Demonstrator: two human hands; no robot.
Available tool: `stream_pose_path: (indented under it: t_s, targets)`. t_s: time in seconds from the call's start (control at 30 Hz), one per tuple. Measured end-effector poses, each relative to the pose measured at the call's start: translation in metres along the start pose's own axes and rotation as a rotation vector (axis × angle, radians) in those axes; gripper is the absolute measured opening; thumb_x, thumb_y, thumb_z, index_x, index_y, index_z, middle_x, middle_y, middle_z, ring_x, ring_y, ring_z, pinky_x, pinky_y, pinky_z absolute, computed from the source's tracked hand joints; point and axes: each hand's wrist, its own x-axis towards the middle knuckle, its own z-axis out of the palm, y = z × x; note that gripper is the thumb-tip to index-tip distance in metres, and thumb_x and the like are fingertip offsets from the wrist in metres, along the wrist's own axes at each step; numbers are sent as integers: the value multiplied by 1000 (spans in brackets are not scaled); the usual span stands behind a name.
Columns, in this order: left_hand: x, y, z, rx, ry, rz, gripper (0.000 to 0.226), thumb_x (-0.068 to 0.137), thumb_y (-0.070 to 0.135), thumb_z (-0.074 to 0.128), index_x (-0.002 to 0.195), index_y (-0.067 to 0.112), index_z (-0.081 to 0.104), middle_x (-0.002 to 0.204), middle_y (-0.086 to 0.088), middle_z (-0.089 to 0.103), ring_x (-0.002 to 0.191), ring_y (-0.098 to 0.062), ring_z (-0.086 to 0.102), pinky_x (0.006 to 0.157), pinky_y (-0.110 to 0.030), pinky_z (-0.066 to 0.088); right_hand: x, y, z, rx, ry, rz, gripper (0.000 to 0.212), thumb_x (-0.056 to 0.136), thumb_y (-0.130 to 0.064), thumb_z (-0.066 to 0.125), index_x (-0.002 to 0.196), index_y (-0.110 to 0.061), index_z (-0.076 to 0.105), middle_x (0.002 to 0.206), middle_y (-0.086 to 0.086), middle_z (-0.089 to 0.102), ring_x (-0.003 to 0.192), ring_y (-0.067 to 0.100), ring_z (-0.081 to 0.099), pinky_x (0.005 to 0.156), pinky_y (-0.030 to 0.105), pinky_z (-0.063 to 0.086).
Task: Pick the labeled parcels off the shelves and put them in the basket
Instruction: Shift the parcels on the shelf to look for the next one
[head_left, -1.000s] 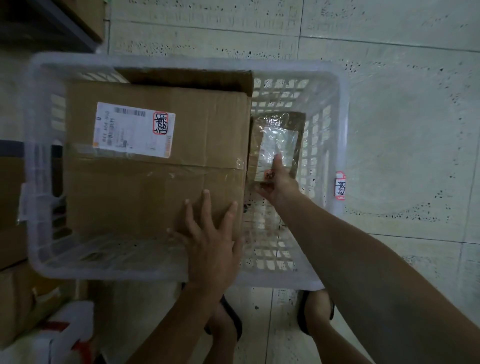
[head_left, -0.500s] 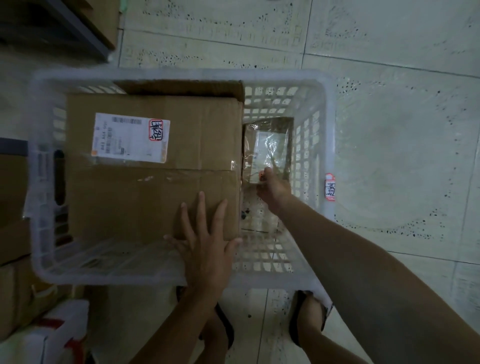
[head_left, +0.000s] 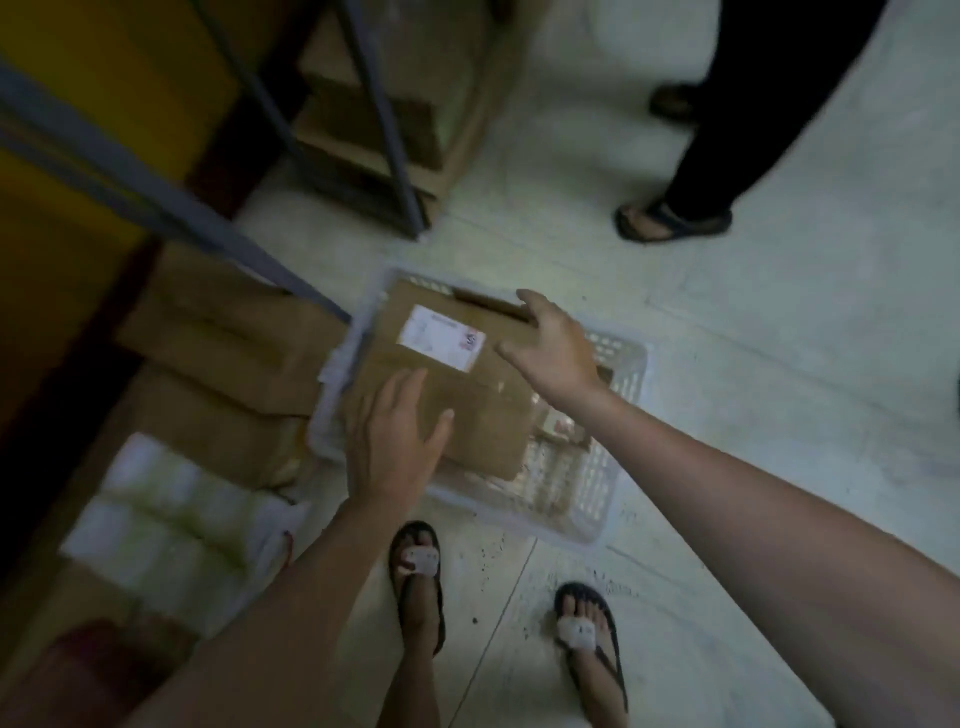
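Left hand (head_left: 397, 441) spread flat, fingers apart, over the near left corner of the large cardboard parcel (head_left: 457, 395); whether it presses or hovers just above cannot be told through the blur. Right hand (head_left: 553, 345) open too, fingers loosely splayed above the parcel's far right edge, gripping nothing. Parcel lies flat in the white plastic basket (head_left: 618, 384), filling its left side, white shipping label (head_left: 441, 338) face up near the far edge. A smaller parcel (head_left: 558, 423) shows in part in the basket's right side, mostly hidden behind the big one and the right forearm. Basket sits on the tiled floor (head_left: 727, 364), hard against stacked cartons (head_left: 223, 374) under the shelf rack (head_left: 156, 202). Judgement: placing step looks finished and both hands are free, so the next move calls for turning to the shelves and finding another labeled parcel. Shelf contents are smeared and dark; label text unreadable. A second person's legs (head_left: 727, 135) stand at the far right, cut off by the frame.
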Motion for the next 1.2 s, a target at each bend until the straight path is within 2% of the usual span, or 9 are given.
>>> stream_pose_path:
  t_s: [0.1, 0.27, 0.37, 0.53, 0.67, 0.73, 0.87, 1.0, 1.2]
  targets:
    - [-32, 14, -107, -56, 183, -70, 48, 81, 24, 65, 125, 9, 53, 118, -16, 58, 109, -35, 53, 92, -44, 45, -32, -115, -35, -47, -38, -220, 63, 83, -28, 66, 139, -13, 42, 137, 10, 51, 126, 25, 48, 104, 37, 40]
    - [-117, 29, -293, 99, 512, -204, 51, 83, 34, 60, 130, 17, 49, 129, -6, 53, 115, -30, 48, 98, -40, 38, -109, -307, -84, -99, -37, -613, 60, 82, -28, 68, 136, -12, 47, 129, 11, 56, 120, 26, 51, 98, 35, 41]
    - [-177, 43, -397, 112, 720, -287, 52, 84, 27, 60, 132, 16, 46, 133, -9, 49, 122, -28, 44, 103, -36, 33, -174, -417, -101, -90, -72, -821, 57, 83, -32, 68, 132, -12, 49, 126, 11, 58, 115, 26, 55, 95, 40, 47]
    - [-276, 63, -531, 262, 931, -283, 49, 88, 25, 54, 134, 16, 44, 138, -9, 47, 127, -27, 42, 105, -37, 31, -289, -554, -118, -59, -73, -1107, 42, 82, -27, 67, 119, -8, 57, 112, 13, 65, 102, 31, 60, 83, 39, 49]
    - [-355, 71, -601, 355, 1112, -261, 45, 85, 23, 57, 129, 16, 51, 128, -8, 56, 116, -27, 51, 96, -36, 41, -385, -620, -114, 53, -93, -1333, 33, 80, -30, 68, 106, -10, 60, 99, 9, 69, 89, 27, 65, 80, 41, 53]
    - [-393, 69, -626, 375, 1185, -261, 44, 85, 23, 58, 127, 17, 51, 129, -6, 56, 117, -24, 52, 96, -36, 44, -431, -642, -106, 113, -97, -1429, 34, 80, -33, 68, 106, -13, 61, 96, 5, 70, 84, 22, 65, 75, 35, 52]
    - [-461, 45, -668, 439, 1254, -325, 44, 83, 24, 61, 126, 17, 52, 127, -7, 56, 115, -25, 51, 91, -33, 42, -500, -674, -84, 144, -122, -1556, 40, 82, -32, 67, 114, -10, 59, 106, 8, 67, 87, 19, 63, 72, 27, 48]
    - [-507, 2, -691, 424, 1160, -423, 53, 82, 29, 62, 132, 20, 45, 129, -10, 52, 117, -26, 48, 92, -35, 41, -529, -692, -60, 51, -176, -1569, 50, 81, -31, 70, 122, -7, 54, 117, 13, 63, 101, 26, 63, 85, 39, 53]
    - [-515, -43, -703, 286, 1040, -395, 64, 80, 41, 64, 136, 27, 36, 135, -10, 49, 117, -28, 51, 88, -35, 43, -529, -705, -35, -116, -135, -1484, 61, 79, -37, 71, 131, -13, 48, 130, 14, 58, 110, 30, 59, 91, 42, 50]
